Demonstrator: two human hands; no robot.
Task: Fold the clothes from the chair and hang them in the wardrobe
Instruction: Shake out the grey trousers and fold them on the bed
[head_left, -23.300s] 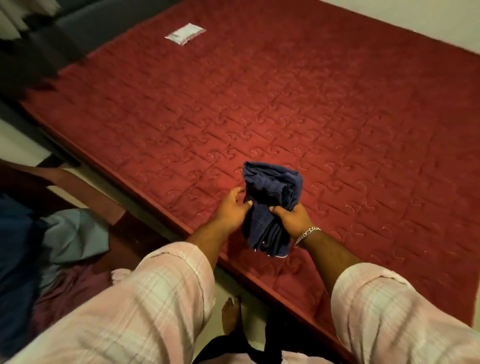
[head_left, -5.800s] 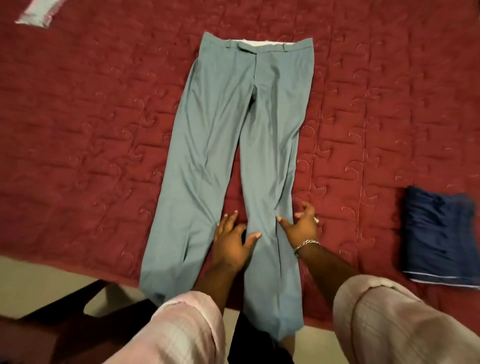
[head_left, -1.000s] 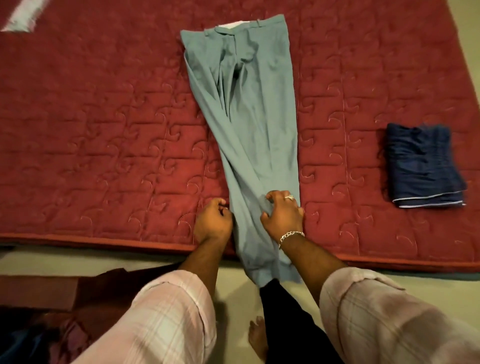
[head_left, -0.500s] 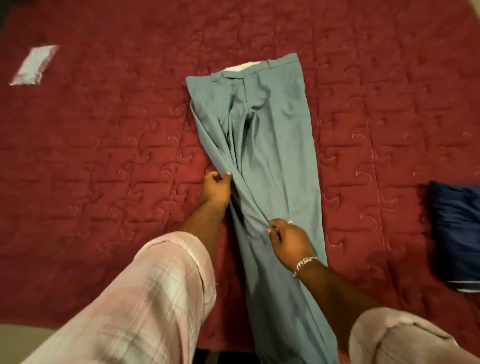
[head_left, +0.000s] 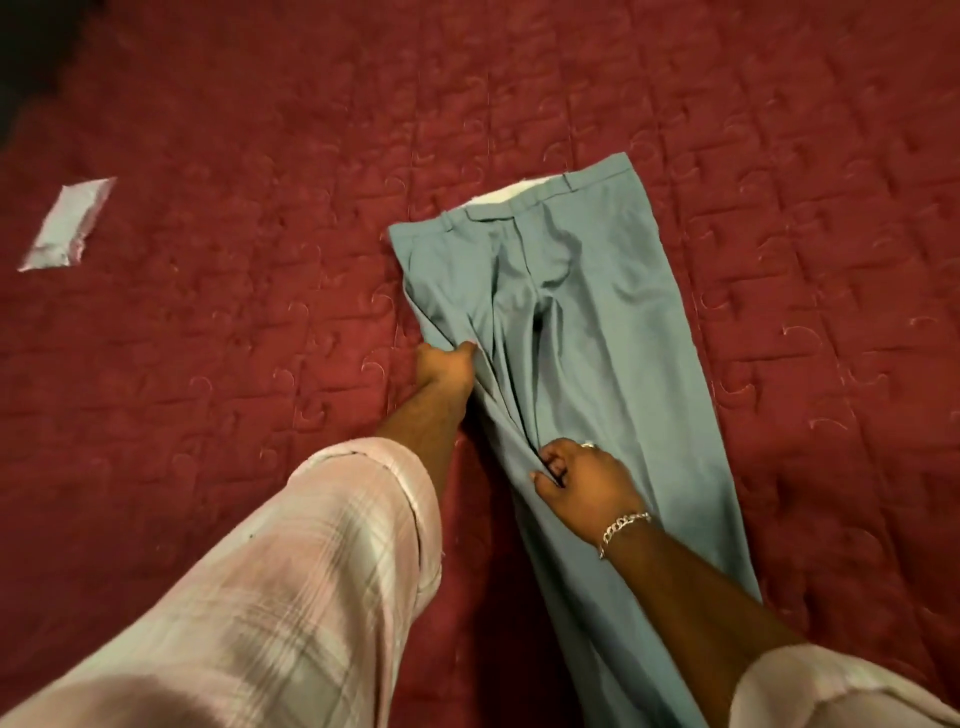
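Trousers (head_left: 597, 374) of pale blue-grey lie folded leg over leg on the red quilted bedcover (head_left: 260, 156), waistband at the far end. Left hand (head_left: 447, 364) pinches the folded left edge near the seat, fingers curled under the cloth. Right hand (head_left: 582, 483) grips a bunched crease of the same edge lower down the leg.

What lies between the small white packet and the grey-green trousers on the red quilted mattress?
Only bare red quilted mattress lies between the small white packet and the grey-green trousers, as the head view shows.
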